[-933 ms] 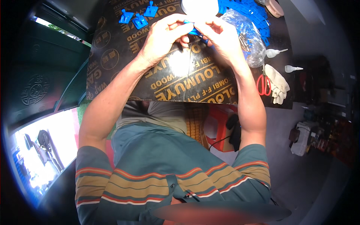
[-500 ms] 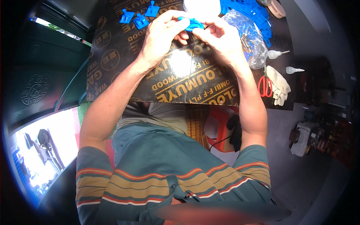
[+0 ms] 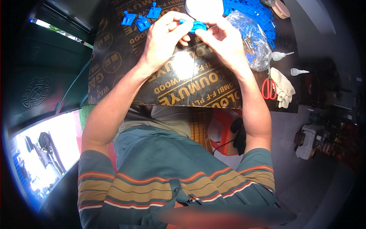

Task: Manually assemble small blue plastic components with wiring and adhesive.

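Between my two hands, above the far part of the table, is a small blue plastic piece (image 3: pixel 198 26). My left hand (image 3: pixel 164 37) pinches its left end with thumb and fingers. On the other end, my right hand (image 3: pixel 224 40) is closed with its thumb along the near edge. My fingers cover part of the piece, so its full shape is hidden. Left of my left hand lie three blue plastic parts with knobbed stems, one of them a blue part (image 3: pixel 143 23). A clear plastic bag (image 3: pixel 256 49) holding small metal pieces sits right of my right hand.
The dark printed plywood table (image 3: pixel 126 82) ends close to my lap. A pile of blue parts (image 3: pixel 253 13) and a white round object (image 3: pixel 204 8) are at the back. To the right lie red-handled scissors (image 3: pixel 269 89), white gloves (image 3: pixel 284 88) and two small white nozzle bottles (image 3: pixel 281 55).
The blue piece has tilted slightly in my fingers and looks flatter. Both hands keep their hold and have barely shifted.
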### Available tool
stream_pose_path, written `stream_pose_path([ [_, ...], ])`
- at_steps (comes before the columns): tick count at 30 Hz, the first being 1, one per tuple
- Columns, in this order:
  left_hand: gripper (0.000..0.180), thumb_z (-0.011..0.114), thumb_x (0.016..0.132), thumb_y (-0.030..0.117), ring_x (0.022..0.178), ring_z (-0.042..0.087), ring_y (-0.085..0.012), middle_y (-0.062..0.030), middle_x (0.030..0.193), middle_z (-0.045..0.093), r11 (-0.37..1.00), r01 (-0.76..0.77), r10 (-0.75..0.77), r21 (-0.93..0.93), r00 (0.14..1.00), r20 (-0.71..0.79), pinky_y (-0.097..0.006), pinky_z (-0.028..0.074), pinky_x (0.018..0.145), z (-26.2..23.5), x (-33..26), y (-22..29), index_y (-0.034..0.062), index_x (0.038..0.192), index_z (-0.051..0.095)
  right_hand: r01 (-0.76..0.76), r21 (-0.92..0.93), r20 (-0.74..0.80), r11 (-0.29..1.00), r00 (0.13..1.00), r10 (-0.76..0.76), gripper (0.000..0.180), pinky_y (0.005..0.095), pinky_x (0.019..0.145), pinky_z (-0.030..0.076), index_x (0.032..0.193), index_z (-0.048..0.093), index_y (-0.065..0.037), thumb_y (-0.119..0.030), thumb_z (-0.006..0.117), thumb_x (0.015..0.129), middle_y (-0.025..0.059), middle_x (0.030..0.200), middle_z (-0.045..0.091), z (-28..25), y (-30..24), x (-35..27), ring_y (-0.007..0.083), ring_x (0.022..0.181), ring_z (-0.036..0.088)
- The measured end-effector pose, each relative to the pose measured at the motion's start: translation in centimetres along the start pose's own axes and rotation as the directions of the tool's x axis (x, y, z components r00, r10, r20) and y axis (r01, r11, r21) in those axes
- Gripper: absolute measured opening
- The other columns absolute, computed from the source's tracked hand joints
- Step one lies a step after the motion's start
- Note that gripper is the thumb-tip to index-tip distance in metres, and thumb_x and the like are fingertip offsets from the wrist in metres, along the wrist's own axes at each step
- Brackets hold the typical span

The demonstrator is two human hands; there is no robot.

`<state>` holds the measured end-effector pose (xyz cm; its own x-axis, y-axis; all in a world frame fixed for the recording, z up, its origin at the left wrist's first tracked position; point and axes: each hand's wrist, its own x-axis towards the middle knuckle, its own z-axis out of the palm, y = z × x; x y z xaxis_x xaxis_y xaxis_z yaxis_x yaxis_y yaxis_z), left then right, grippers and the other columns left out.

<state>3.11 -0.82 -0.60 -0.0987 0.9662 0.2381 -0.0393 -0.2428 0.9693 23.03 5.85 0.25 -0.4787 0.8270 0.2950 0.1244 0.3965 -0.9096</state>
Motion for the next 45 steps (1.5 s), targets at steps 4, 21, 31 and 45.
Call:
stream_pose_path([
  [4,0.020,0.069,0.104,0.018,0.078,0.070,-0.0077,-0.0045,0.088,0.075,0.999,0.004,-0.003,0.034,0.999,-0.039,-0.023,0.059,0.070,0.5,-0.1,0.1,0.0034,0.119,0.069,-0.014,-0.030,0.008,0.999,1.000,0.014,0.033,0.0183,0.059,0.041,0.119,0.075,-0.007,-0.017,0.086,0.089,-0.0063,0.079,0.061,0.0,0.0,-0.1,0.0007,0.066,0.048],
  [21,0.020,0.071,0.103,0.019,0.076,0.062,-0.0048,0.0014,0.088,0.068,0.982,0.017,-0.007,0.189,0.999,-0.051,-0.021,0.055,0.071,0.4,-0.2,0.0,0.0066,0.118,0.074,-0.017,-0.002,0.016,1.000,1.000,0.017,0.032,0.0185,0.061,0.041,0.119,0.076,-0.005,-0.019,0.084,0.091,-0.0045,0.085,0.066,-0.9,0.9,0.1,0.0012,0.068,0.050],
  [31,0.022,0.071,0.103,0.018,0.077,0.063,-0.0044,0.0011,0.087,0.067,0.986,0.025,-0.021,0.163,0.999,-0.026,-0.021,0.055,0.070,0.2,-0.1,0.2,0.0074,0.122,0.075,0.031,-0.044,0.016,0.999,0.999,-0.030,0.033,0.0183,0.061,0.043,0.119,0.076,-0.007,-0.017,0.086,0.089,-0.0043,0.084,0.064,-0.9,0.5,0.2,0.0011,0.069,0.052],
  [45,0.023,0.074,0.099,0.010,0.078,0.062,-0.0047,0.0009,0.101,0.066,0.908,-0.250,0.267,0.337,0.964,-0.005,-0.019,0.053,0.071,-0.2,0.2,-0.8,0.0095,0.123,0.076,0.080,-0.203,0.001,0.976,0.997,-0.082,0.039,0.0196,0.064,0.048,0.122,0.075,-0.009,-0.020,0.088,0.087,-0.0022,0.085,0.064,-0.9,-0.4,0.0,0.0039,0.070,0.055],
])
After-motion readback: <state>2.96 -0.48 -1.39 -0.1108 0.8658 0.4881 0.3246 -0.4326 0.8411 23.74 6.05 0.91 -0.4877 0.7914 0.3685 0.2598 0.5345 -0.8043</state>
